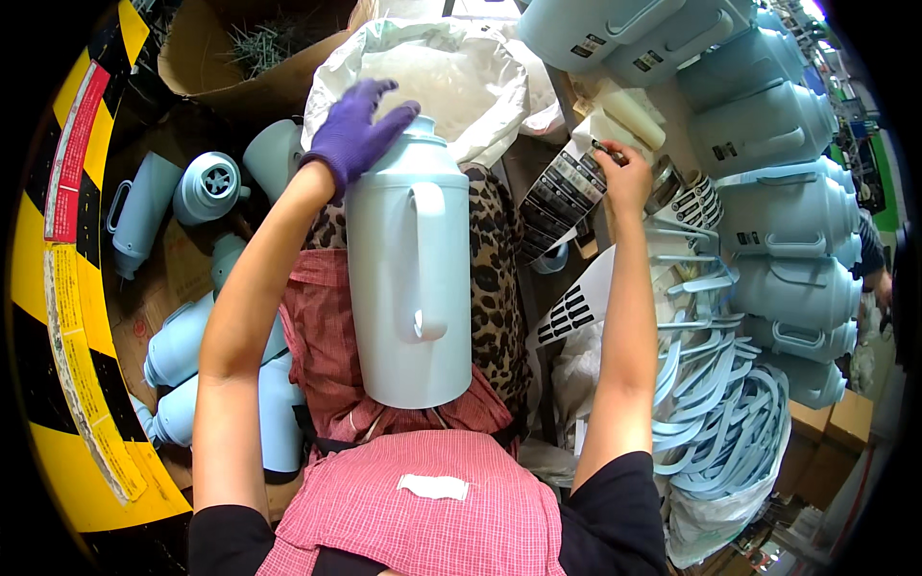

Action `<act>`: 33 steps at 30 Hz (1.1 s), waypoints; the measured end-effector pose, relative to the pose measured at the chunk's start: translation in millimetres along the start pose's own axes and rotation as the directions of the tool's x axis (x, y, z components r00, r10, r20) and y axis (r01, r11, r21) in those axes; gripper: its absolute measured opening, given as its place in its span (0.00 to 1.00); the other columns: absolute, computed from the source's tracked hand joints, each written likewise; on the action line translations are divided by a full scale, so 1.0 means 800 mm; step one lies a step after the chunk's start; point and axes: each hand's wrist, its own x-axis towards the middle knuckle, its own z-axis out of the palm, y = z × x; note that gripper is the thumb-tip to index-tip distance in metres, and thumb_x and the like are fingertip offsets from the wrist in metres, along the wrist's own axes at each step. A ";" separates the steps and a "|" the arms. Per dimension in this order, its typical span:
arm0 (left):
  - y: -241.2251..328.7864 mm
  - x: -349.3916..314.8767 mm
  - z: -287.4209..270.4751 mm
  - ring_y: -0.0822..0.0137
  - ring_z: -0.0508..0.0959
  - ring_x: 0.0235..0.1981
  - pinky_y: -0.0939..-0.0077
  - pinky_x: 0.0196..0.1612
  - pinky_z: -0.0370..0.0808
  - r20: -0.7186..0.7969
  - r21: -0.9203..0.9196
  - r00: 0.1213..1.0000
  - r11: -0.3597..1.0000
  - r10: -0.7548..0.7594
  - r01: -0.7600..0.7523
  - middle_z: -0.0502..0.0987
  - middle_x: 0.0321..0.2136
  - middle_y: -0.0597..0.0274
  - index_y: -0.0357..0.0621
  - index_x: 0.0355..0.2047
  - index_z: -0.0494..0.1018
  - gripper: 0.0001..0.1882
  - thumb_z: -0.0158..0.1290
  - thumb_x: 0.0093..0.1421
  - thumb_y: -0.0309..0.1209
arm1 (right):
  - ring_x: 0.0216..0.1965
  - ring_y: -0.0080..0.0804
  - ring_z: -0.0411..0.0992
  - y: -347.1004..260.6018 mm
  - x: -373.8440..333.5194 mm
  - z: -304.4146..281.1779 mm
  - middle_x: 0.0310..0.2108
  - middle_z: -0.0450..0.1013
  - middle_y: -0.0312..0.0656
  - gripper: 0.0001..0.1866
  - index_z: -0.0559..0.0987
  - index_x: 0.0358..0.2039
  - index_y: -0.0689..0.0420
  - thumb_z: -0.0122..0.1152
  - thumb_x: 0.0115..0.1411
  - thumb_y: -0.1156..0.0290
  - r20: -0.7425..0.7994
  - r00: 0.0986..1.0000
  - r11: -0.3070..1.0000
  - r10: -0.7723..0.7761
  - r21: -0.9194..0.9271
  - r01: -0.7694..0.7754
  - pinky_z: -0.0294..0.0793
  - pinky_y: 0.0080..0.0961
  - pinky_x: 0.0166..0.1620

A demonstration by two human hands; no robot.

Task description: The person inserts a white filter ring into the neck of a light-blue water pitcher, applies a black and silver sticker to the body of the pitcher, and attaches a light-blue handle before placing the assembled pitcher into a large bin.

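Upper right: stickered jugs (754, 134) look done | middle: lap jug (389, 278) shows none yet | left hand (355, 132): fingers apart atop it | right hand (627, 175): fingers pinch dark sticker (607, 152)

Pale-blue jug (392, 278), pink-checked apron (384, 485), leopard-print fabric (497, 264)

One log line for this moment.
left hand: gloved, at top of jug; right hand: at edge of label sheet; jug: on lap; loose handles: in bag
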 end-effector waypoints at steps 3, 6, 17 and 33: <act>0.009 -0.028 -0.011 0.56 0.76 0.58 0.64 0.63 0.70 -0.165 -0.438 0.983 0.899 -0.075 -0.005 0.76 0.57 0.48 0.36 0.57 0.75 0.28 0.59 0.68 0.47 | 0.32 0.28 0.78 0.000 0.005 0.001 0.31 0.82 0.37 0.12 0.88 0.39 0.55 0.75 0.54 0.66 -0.030 0.999 0.999 -0.010 0.036 0.011 0.77 0.28 0.39; 0.024 -0.084 -0.022 0.63 0.72 0.63 0.69 0.66 0.66 -0.225 -0.627 0.957 0.779 -0.181 0.000 0.73 0.60 0.51 0.38 0.58 0.74 0.21 0.59 0.69 0.35 | 0.40 0.34 0.80 -0.018 -0.014 -0.006 0.41 0.82 0.38 0.07 0.87 0.33 0.55 0.74 0.53 0.71 -0.028 0.998 0.998 -0.054 0.028 0.055 0.78 0.32 0.44; 0.050 -0.288 0.004 0.60 0.73 0.63 0.66 0.67 0.65 -0.342 -0.532 0.888 0.842 -0.308 0.087 0.74 0.62 0.49 0.34 0.49 0.78 0.12 0.55 0.68 0.24 | 0.53 0.43 0.73 -0.043 -0.041 -0.023 0.49 0.79 0.36 0.13 0.86 0.42 0.50 0.75 0.57 0.64 -0.110 0.875 0.862 -0.471 -0.269 0.430 0.71 0.39 0.57; 0.013 -0.348 0.006 0.76 0.77 0.51 0.83 0.55 0.71 -0.356 -0.684 0.796 0.717 -0.490 0.136 0.79 0.55 0.61 0.34 0.59 0.75 0.17 0.52 0.72 0.25 | 0.47 0.43 0.77 -0.005 -0.015 0.008 0.42 0.81 0.35 0.08 0.85 0.35 0.51 0.72 0.57 0.64 -0.144 0.930 0.924 -0.338 -0.239 0.299 0.75 0.38 0.51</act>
